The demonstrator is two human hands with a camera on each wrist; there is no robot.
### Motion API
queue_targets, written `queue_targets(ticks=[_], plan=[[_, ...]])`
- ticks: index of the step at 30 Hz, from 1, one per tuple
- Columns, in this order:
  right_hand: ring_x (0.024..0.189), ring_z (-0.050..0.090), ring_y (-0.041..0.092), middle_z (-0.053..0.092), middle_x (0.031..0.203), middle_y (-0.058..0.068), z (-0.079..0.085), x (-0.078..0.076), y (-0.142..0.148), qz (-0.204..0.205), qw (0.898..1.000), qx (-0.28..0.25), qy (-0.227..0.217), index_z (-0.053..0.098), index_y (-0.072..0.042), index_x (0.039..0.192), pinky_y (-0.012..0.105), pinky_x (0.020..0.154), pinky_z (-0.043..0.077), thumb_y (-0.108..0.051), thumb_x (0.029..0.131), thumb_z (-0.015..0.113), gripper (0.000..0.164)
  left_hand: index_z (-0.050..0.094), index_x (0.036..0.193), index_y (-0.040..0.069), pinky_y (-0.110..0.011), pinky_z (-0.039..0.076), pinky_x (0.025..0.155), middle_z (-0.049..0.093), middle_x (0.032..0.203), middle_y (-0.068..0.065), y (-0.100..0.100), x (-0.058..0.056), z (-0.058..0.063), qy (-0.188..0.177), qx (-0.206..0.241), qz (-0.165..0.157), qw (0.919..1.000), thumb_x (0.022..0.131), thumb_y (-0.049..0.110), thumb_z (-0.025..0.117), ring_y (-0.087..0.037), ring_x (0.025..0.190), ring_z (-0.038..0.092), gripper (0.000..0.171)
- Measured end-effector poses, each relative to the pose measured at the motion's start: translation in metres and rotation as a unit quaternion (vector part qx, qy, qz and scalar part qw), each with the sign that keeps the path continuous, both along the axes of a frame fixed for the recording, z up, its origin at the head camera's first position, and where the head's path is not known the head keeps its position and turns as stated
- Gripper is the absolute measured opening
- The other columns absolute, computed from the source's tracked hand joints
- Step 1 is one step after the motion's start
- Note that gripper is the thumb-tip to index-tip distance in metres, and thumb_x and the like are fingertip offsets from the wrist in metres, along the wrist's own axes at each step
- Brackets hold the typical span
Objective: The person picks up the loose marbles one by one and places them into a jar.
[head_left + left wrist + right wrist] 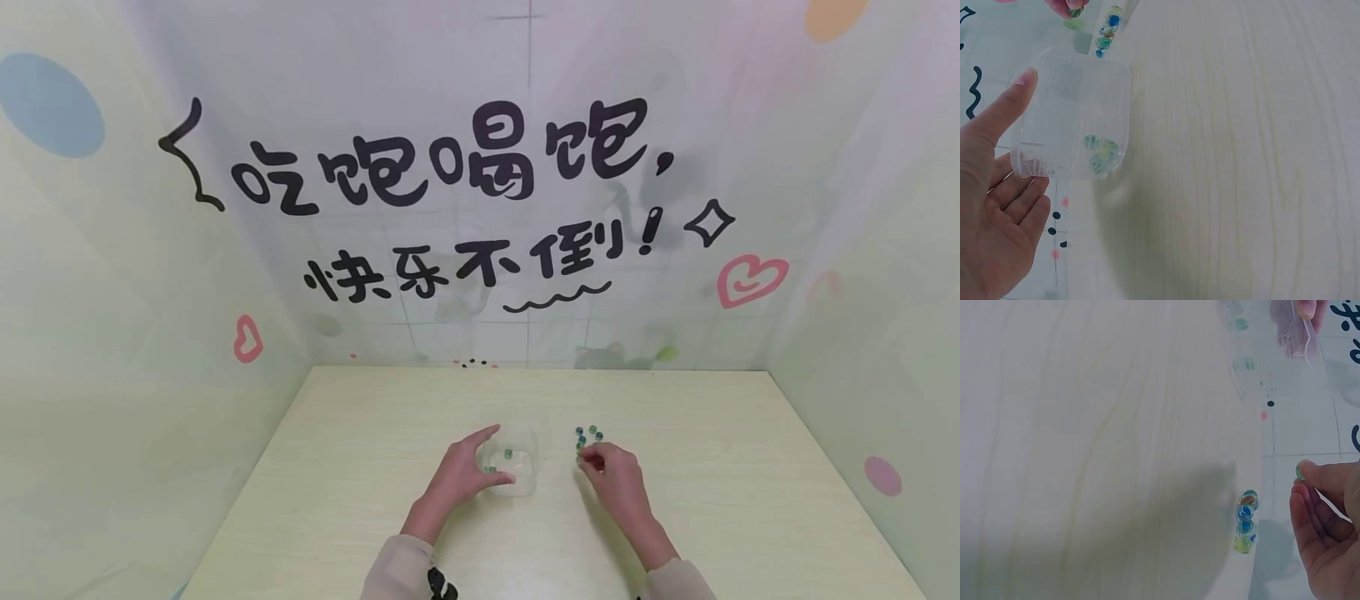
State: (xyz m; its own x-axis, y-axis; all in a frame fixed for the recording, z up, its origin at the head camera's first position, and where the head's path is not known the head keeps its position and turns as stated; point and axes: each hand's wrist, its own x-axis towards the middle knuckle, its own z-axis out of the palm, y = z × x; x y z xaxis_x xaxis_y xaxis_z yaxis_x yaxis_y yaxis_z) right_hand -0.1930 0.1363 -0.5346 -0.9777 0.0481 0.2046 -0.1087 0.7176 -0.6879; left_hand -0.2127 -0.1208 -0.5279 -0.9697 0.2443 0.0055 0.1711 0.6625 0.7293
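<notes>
My left hand holds a clear plastic box, its thumb and fingers spread around the sides. In the left wrist view the thumb lies along one wall of the box, and a few greenish marbles show through the plastic. To the right of the box, my right hand pinches a green marble between thumb and fingertips. Close beside that hand a small cluster of blue, green and yellow glass marbles rests on the table.
The pale wood-grain table is enclosed by a back wall with black lettering and by side walls with coloured dots and hearts. Light sleeves cover both forearms.
</notes>
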Motion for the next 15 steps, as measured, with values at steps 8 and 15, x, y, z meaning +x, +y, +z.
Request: queue_targets(ticks=[8, 15], plan=[[0.075, 0.064, 0.012, 0.073, 0.084, 0.007, 0.0049, 0.0012, -0.0044, 0.011, 1.000, -0.008, 0.008, 0.074, -0.004, 0.093, 0.020, 0.065, 0.056, 0.001, 0.082, 0.077, 0.012, 0.050, 0.146, 0.012, -0.055, 0.044, 0.112, 0.052, 0.149, -0.017, -0.0002, 0.0004, -0.0005, 0.002, 0.005, 0.001, 1.0000, 0.074, 0.036, 0.088, -0.041, 0.138, 0.047, 0.085], [0.075, 0.064, 0.012, 0.073, 0.084, 0.006, 0.0081, 0.0010, -0.0094, 0.018, 1.000, -0.011, 0.011, 0.075, -0.004, 0.091, 0.020, 0.065, 0.057, 0.002, 0.082, 0.076, 0.011, 0.050, 0.146, 0.011, -0.055, 0.045, 0.112, 0.052, 0.149, -0.017, -0.0006, 0.0004, -0.0006, 0.004, 0.009, -0.001, 0.9999, 0.074, 0.036, 0.088, -0.040, 0.138, 0.047, 0.085]])
